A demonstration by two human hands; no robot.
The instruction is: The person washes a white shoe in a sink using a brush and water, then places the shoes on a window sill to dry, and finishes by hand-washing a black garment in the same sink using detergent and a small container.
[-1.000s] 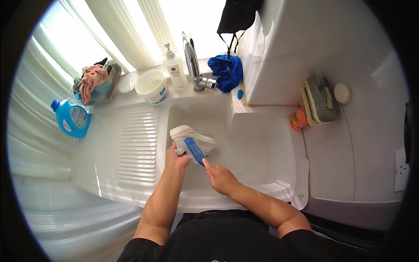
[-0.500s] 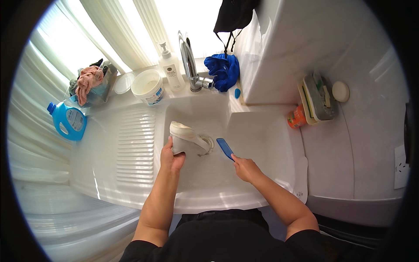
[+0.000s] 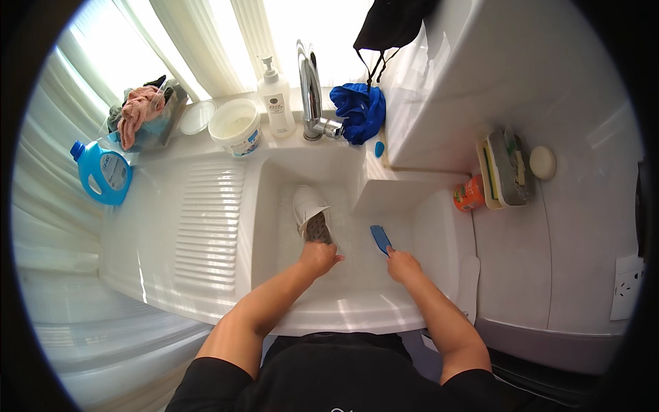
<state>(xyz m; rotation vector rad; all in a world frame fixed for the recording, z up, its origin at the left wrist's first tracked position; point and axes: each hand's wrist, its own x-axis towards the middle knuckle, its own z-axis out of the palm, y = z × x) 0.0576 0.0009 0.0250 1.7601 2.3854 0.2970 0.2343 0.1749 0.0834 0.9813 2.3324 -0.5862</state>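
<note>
White sink [image 3: 364, 283] holding a white shoe [image 3: 307, 200], left grip [image 3: 320, 258] clamped on the shoe's near end, right grip [image 3: 403, 265] closed around a blue brush [image 3: 379, 238], box [image 3: 167, 125] heaped with pink cloth [image 3: 142, 111]

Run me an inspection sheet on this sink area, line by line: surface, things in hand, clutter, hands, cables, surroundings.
Surface: white sink, with a ridged washboard to its left.
Things in hand: light shoe inside the sink, toe pointing away from the person; blue brush, apart from the shoe.
Clutter: pump bottle and white tub behind the sink; blue jug at far left; blue cloth beside the tap; orange container on the right.
Hands: left hand grips the shoe's near end; right hand holds the brush's handle.
Cables: nothing seen.
Surroundings: pale curtain on the left; wall socket on the right.
</note>
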